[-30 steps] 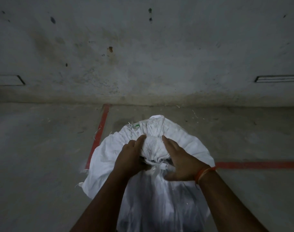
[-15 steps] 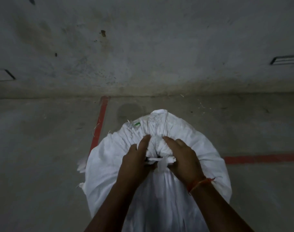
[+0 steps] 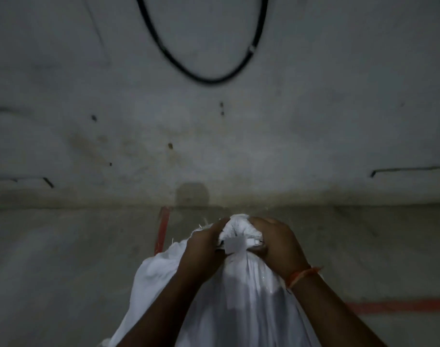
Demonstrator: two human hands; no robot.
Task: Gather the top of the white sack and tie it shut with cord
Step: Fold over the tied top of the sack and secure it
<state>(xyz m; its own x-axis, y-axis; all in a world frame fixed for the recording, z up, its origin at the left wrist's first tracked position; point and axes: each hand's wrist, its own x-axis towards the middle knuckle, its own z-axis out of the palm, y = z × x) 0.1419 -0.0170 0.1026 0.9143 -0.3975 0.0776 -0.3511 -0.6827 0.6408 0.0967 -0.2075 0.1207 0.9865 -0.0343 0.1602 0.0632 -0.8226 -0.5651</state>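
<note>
A full white sack (image 3: 241, 291) stands on the concrete floor right in front of me. Its top is bunched into a neck (image 3: 237, 225) that sticks up between my hands. A pale flat cord (image 3: 235, 245) is wrapped around that neck. My left hand (image 3: 201, 246) grips the neck and cord from the left. From the right, my right hand (image 3: 276, 241), with an orange thread at the wrist, closes on the same spot. The image is blurred, so the cord's ends are hard to make out.
A grey concrete wall (image 3: 214, 146) rises just beyond the sack. A black cable loop (image 3: 209, 80) hangs on it high up. Red painted lines (image 3: 162, 229) run across the floor at the left and at the right (image 3: 399, 306).
The view has tilted up, showing more wall and the cable. Both hands have closed tighter around the sack's neck, and the neck looks pulled up and narrower.
</note>
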